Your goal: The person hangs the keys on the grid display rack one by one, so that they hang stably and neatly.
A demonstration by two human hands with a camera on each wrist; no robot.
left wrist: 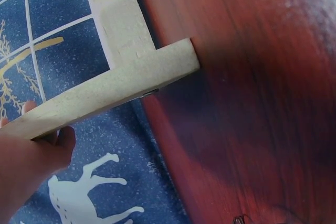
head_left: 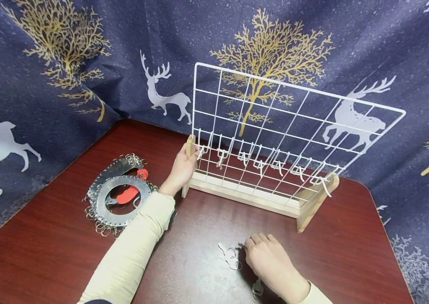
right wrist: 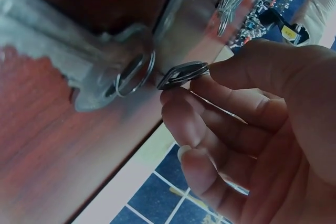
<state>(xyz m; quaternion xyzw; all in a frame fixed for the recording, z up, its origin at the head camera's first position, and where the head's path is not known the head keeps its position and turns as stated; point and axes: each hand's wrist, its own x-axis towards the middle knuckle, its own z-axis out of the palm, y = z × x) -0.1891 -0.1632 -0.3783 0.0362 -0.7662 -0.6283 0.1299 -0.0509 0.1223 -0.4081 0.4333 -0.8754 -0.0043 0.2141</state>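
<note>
A white wire grid rack on a wooden stand carries a row of white hooks along its lower part. My left hand grips the stand's left wooden upright, thumb on one side and fingers round the other. A small key hangs from a hook near the left end. Over the table, my right hand pinches a key with a ring between thumb and fingertips. Beside it lie a loose bunch of keys and, nearer me, another key with its own ring.
Left of the rack, flat metal rings edged with many small wire loops lie on the dark red table, with a red-handled tool among them. A blue cloth with deer and trees hangs behind the table.
</note>
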